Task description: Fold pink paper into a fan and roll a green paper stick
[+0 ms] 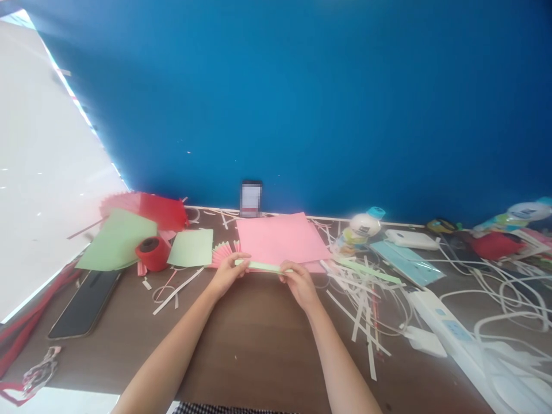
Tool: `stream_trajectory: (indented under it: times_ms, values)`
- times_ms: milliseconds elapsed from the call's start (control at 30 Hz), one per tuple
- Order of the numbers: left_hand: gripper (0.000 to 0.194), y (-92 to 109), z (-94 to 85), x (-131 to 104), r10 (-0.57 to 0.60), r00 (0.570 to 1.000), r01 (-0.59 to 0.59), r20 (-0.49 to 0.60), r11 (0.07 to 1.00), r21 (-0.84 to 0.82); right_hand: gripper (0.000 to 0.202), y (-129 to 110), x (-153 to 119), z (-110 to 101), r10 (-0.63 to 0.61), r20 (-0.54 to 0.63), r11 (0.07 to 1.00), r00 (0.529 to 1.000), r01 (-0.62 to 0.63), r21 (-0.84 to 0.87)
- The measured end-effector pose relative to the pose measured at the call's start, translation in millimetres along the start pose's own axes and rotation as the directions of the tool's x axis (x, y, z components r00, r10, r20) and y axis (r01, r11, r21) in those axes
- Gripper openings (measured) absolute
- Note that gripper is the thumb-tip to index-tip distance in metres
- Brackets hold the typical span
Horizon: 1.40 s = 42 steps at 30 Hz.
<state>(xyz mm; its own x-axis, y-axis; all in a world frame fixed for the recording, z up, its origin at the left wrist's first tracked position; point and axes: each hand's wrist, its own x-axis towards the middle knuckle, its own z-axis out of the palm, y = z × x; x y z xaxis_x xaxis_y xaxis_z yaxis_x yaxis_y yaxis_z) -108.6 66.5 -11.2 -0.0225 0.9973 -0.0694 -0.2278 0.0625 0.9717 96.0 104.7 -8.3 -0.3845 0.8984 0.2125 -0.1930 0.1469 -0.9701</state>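
Note:
A narrow light green paper strip [265,267] stretches between my two hands. Its left end is pinched by my left hand [230,271], and its right end by my right hand [297,280]. Just behind the strip lies a large pink sheet [282,238], with another pink edge showing under it. A pleated pink and green paper fan [222,252] is beside my left hand. Further left is a green square of paper [191,248].
At left are a red roll [153,253], green paper [116,241] and a dark phone [85,303]. Paper strips [360,293], a bottle [362,227], a power strip [448,328] and white cables [495,287] crowd the right. A small device [250,198] leans on the blue wall.

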Motion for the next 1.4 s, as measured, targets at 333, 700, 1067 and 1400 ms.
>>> stream_trajectory:
  times_ms: [333, 700, 1067, 1400]
  values:
    - [0.021, -1.4, 7.6, -10.0, 0.383, 0.887, -0.458, 0.257, 0.666, 0.588, 0.025, -9.9, -7.4, 8.3, -0.274, 0.228, 0.42, 0.934, 0.33, -0.845]
    - [0.023, -9.5, -4.5, -6.7, 0.493, 0.761, -0.639, 0.422, 0.455, 0.621, 0.023, -4.5, -8.1, 13.7, -0.278, 0.375, 0.334, 0.884, 0.455, -0.826]
    - [0.05, -6.2, 26.0, -8.9, 0.004, 0.995, -0.023, -0.102, 0.984, -0.179, 0.027, -2.2, -11.8, 12.5, -0.47, 0.325, 0.144, 0.82, 0.435, -0.889]
    - [0.026, -11.3, 23.6, -7.6, 0.266, 0.964, -0.267, 0.023, 0.963, 0.038, 0.018, -5.9, -7.4, 22.3, -0.415, 0.33, 0.252, 0.848, 0.456, -0.854]
